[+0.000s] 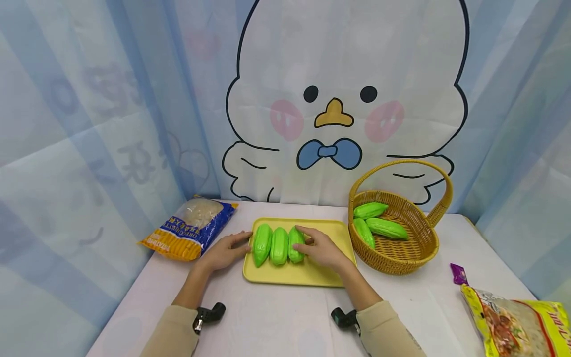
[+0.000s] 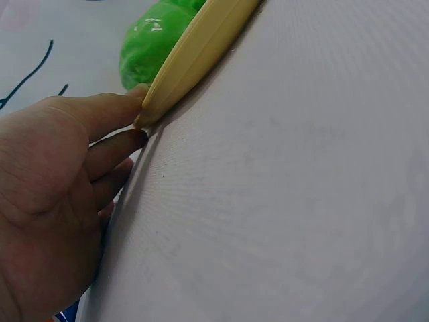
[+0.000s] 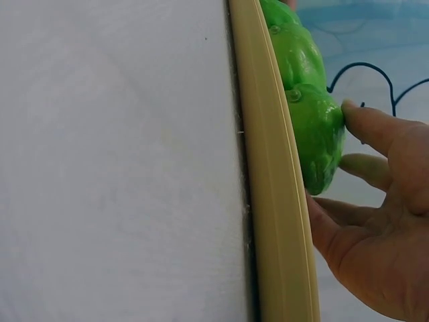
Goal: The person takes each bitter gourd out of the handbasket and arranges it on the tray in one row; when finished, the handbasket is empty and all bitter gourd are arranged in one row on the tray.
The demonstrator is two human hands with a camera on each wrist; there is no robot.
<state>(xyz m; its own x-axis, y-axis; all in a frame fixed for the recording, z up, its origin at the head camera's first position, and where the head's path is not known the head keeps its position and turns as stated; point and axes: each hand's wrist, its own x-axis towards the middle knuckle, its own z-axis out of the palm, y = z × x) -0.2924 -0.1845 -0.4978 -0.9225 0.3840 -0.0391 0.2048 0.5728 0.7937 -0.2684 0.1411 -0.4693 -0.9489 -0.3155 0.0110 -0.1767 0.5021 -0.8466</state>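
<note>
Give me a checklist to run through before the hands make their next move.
1. Three bitter melons side by side on the yellow tray: ok.
2. Tray flat on the table: ok.
3. Left grip clear of the tray: not ok, fingers at its left edge.
4. Right grip clear of the rightmost melon: not ok, fingers at it.
5. Wicker basket upright: ok.

Glossy plastic gourds (image 1: 279,246), smooth plastic tray (image 1: 308,276), rough woven wicker basket (image 1: 394,264)
</note>
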